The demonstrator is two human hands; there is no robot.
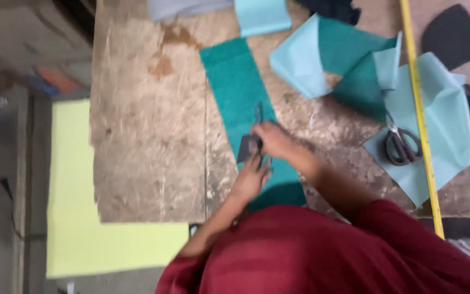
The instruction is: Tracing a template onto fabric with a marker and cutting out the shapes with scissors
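Observation:
A long teal fabric strip (236, 81) lies lengthwise on the worn wooden table (148, 141). Both my hands meet over its near part. My left hand (251, 177) pinches a small dark grey piece (246, 148) against the strip. My right hand (276, 140) is closed just beyond it, and a thin dark tool (258, 112) sticks out past its fingers over the teal strip. Motion blur hides what kind of tool it is. My red sleeves and shirt cover the strip's near end.
Scissors (401, 145) rest on a light blue sheet (447, 120) at right, beside a yellow measuring strip (421, 109). Folded light blue and teal pieces (333, 60) and black scraps (453, 34) lie at the back. A yellow-green sheet (72, 174) hangs off the table's left edge.

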